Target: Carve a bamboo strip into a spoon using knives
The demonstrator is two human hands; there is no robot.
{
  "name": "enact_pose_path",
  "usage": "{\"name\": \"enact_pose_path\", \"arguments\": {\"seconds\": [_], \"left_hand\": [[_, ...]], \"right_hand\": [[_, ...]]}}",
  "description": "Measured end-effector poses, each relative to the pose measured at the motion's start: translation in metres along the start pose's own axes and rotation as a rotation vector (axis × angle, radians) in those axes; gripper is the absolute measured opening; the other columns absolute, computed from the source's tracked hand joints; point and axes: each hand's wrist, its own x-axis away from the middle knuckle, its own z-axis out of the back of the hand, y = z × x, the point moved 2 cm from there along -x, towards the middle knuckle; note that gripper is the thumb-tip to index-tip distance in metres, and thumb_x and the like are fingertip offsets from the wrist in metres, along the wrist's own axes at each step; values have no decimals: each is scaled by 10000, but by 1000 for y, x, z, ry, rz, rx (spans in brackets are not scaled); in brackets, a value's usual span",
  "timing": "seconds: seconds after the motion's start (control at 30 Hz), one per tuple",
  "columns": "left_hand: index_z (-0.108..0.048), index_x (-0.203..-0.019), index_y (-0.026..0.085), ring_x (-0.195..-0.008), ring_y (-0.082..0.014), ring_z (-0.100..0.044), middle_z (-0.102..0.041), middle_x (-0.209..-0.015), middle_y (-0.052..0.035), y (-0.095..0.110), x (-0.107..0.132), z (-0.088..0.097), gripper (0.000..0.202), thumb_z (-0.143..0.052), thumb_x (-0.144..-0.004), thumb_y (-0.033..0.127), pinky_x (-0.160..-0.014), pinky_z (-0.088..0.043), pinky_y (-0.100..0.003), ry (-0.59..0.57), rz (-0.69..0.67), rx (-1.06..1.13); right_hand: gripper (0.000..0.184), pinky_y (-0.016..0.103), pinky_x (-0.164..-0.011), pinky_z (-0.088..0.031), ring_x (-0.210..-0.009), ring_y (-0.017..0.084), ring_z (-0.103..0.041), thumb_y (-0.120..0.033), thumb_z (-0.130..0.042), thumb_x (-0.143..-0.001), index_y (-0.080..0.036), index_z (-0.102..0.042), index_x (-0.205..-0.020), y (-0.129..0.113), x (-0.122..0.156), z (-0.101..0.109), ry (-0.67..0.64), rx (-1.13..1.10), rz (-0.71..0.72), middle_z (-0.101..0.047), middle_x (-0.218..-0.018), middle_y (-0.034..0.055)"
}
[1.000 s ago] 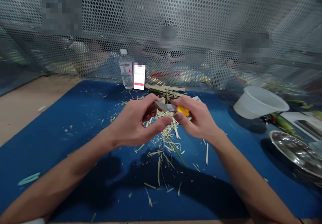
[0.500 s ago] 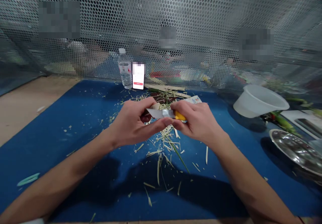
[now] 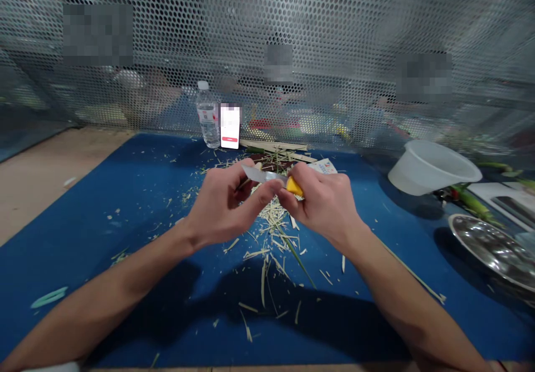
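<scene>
My right hand (image 3: 321,193) is closed around the yellow handle of a knife (image 3: 261,175), whose blade points left across my left hand. My left hand (image 3: 229,202) is curled about a small pale piece (image 3: 258,167), of which only a bit shows behind the blade; its kind is hard to tell. The left thumb lies along the near side of the blade, close to the right fingers. Below and behind both hands, pale green-white shavings (image 3: 273,213) are strewn over the blue mat (image 3: 137,193).
A water bottle (image 3: 208,116) and an upright phone (image 3: 229,126) stand by the perforated metal screen (image 3: 334,15). To the right are a white plastic tub (image 3: 432,168), a shiny steel bowl (image 3: 497,249) and a white board (image 3: 497,199). A turquoise loop (image 3: 49,297) lies at left.
The knife blade has moved a little up and left and tilted. The pale piece shows less now. My right forearm has shifted left, uncovering a long thin strip on the mat.
</scene>
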Motion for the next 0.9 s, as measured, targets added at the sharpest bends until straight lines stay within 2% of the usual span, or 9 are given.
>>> {"name": "enact_pose_path", "arguments": {"seconds": [0.27,0.57,0.9], "left_hand": [[-433,-607,198,-432,-58,-283,-332,-494,74,0,-2,-2,396,-619,-856,442,-390,-240,-237,8,111,54],[-529,-688,185,-418,-55,-274,-344,-481,71,-3,-6,-1,339,-616,-857,465,-355,-207,-210,-3,199,106],[-452,-618,189,-420,-57,-300,-373,-489,54,2,-7,2,411,-592,-867,485,-353,-213,-212,-22,234,81]], "right_hand": [[370,263,-444,-191,-448,88,-436,-510,-427,-950,-204,-502,-755,-2,0,0,-28,56,-75,-606,-561,-7],[389,268,-447,-166,-425,83,-415,-507,-394,-967,-196,-511,-764,-8,-1,0,-75,130,-152,-613,-564,4],[395,269,-446,-143,-407,72,-394,-518,-393,-968,-189,-540,-806,-11,-2,4,-103,149,-195,-605,-565,0]]}}
